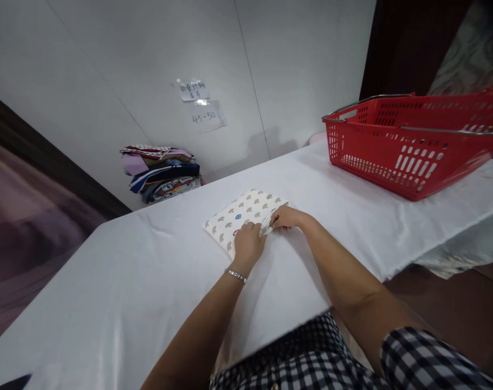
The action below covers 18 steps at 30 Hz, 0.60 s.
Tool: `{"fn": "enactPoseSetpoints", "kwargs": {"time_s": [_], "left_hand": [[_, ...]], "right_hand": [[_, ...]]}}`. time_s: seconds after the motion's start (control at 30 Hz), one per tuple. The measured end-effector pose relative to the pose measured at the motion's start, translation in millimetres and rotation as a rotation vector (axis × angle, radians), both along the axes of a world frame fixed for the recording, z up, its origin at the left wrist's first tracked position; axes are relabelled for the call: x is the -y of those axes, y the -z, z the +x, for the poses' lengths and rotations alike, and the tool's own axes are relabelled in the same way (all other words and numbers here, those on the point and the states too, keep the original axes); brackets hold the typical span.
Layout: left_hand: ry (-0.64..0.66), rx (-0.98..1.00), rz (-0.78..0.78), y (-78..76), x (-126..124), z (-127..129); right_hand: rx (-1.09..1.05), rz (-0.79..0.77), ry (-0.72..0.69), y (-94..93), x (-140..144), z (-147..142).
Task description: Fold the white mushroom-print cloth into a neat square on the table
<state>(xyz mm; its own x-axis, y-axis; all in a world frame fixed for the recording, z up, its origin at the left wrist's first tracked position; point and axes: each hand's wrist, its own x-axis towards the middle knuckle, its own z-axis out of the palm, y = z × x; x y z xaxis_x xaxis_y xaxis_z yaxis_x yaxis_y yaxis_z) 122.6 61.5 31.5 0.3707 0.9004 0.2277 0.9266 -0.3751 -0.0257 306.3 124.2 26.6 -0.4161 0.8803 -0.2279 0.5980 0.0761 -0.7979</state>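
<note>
A folded piece of white printed cloth (246, 211) lies on the table in front of me, with small grey shapes and a few coloured round motifs on it. I cannot tell what kind of garment or cloth it is. My left hand (247, 245), with a bracelet at the wrist, rests on its near edge, fingers curled and gripping the fabric. At the near right corner, my right hand (285, 217) pinches a gathered edge of the same cloth. The fingertips of the right hand are partly hidden by the hand itself.
A white-covered table (169, 281) spans the view. To the right stands a red plastic basket (376, 151) with metal handles. A stack of folded clothes (163, 170) sits at the far edge by the wall, below paper signs (208, 115). Sheer pinkish fabric (23, 233) hangs at left.
</note>
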Motion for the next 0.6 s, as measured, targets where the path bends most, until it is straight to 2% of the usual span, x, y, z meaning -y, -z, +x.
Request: {"fn": "enactPoseSetpoints", "kwargs": {"time_s": [0.6], "left_hand": [[0.006, -0.038, 0.063, 3.9, -4.6, 1.6]], "right_hand": [[-0.018, 0.050, 0.043, -2.9, -0.2, -3.3]]}}
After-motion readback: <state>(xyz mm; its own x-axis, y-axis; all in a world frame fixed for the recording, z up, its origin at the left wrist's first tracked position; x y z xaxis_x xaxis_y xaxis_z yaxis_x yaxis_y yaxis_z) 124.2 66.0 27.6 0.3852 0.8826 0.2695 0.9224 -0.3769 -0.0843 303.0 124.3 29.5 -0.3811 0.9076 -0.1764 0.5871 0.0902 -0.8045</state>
